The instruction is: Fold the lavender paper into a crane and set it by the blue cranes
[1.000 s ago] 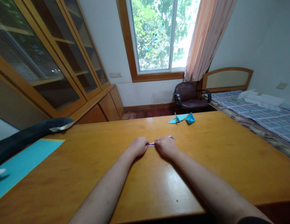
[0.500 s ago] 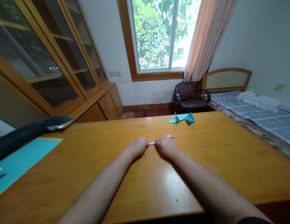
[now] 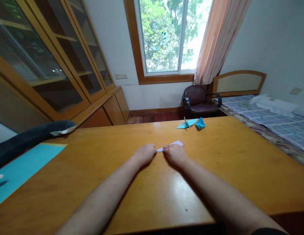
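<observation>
A small folded piece of pale purple paper (image 3: 178,143) lies on the wooden table (image 3: 105,143), narrowing to a point at its left. My left hand (image 3: 145,154) is closed at that pointed left tip, its fingertips meeting the paper. Over the middle of the paper rests my right hand (image 3: 174,154), fingers curled and pressing down on it. The wide end sticks out beyond the right knuckles. Both thumbs are mostly hidden.
Beyond my right hand, a light blue origami piece (image 3: 187,123) and a darker blue folded paper (image 3: 200,124) sit near the far edge. At left lie a turquoise sheet (image 3: 31,171) and a dark plush toy (image 3: 31,137). A chair (image 3: 196,101) stands behind the table.
The wide end of the purple paper now shows a plain pale face, where a darker patch showed before. Both hands stay in nearly the same place.
</observation>
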Demonstrator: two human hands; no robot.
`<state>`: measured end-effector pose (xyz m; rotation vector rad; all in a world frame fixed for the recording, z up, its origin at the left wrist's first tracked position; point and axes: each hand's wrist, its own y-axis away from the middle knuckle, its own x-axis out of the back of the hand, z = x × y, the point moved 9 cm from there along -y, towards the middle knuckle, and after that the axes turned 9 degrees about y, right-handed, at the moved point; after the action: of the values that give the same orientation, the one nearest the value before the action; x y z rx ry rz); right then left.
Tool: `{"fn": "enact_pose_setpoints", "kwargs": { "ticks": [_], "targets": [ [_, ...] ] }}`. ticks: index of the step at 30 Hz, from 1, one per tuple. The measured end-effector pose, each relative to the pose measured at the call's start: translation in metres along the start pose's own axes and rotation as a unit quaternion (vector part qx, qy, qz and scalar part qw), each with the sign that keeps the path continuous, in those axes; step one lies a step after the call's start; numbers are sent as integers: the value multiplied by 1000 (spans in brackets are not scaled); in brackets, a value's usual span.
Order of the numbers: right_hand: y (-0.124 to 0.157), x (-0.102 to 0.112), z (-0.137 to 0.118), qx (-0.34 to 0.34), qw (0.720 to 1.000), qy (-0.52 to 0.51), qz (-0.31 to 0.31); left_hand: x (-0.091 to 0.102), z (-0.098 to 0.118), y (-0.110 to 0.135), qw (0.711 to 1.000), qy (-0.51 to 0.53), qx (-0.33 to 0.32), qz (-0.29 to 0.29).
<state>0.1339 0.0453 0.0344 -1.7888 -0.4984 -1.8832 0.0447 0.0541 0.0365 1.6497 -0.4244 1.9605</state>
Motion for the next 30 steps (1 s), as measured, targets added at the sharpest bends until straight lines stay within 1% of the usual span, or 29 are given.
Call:
{"fn": "enact_pose_setpoints", "kwargs": {
  "ticks": [3,7,10,13,17,21,30],
  "targets": [
    [0,1,1,-3,1000,0,-2,0,-1,0,1000,8,14,-4],
    [0,1,1,-7,1000,1,-17,-2,-3,-1,999,-17,29,-16],
    [0,0,1,-11,1000,4,-24,-4,0,-1,999,-35,15,-25],
    [0,1,0,-8,1000,4,-15,-6,2,-1,999,-40,1,-28],
    [0,2,-1,-7,1000,-2,-14,-6,0,-2,999,-35,5,-17],
    [0,1,-2,-11,1000,-3,-13,-7,1,-1,998,-49,-2,-24],
    [3,1,-6,24,1000,-9,-12,-4,5,-1,998,-53,7,-29]
  ]
}}
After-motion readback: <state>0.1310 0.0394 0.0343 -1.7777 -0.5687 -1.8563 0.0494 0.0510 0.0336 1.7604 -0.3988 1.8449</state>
